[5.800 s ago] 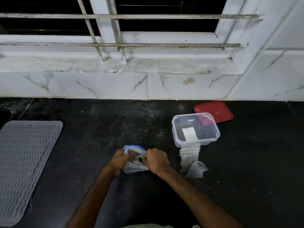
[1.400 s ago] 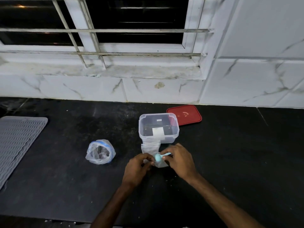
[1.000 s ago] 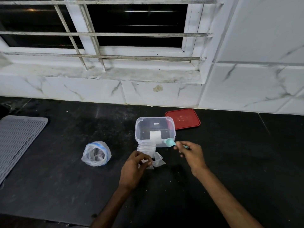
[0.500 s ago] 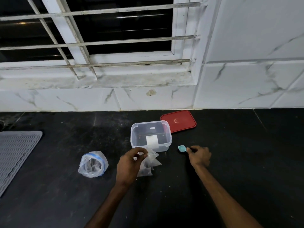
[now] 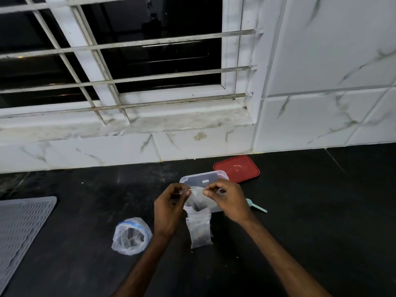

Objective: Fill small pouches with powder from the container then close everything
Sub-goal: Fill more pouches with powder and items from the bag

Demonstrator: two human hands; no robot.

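Observation:
My left hand [image 5: 169, 207] and my right hand [image 5: 228, 200] both pinch the top edge of a small clear pouch [image 5: 198, 200], held up in front of the clear plastic container [image 5: 202, 179]. Below it, more small clear pouches [image 5: 199, 230] lie on the black counter, one with dark contents. A teal scoop [image 5: 256, 206] rests on the counter just right of my right hand. The container's red lid [image 5: 236, 171] lies behind it to the right. A clear bag with a blue rim [image 5: 130, 235] sits left of my left forearm.
A grey ribbed mat [image 5: 21, 224] covers the counter at far left. White marble wall tiles [image 5: 321, 116] and a barred window [image 5: 128, 61] rise behind the counter. Bare black counter [image 5: 321, 211] stretches to the right.
My right hand has set the teal scoop down on the counter and joined my left hand on the pouch, which is now lifted in front of the container.

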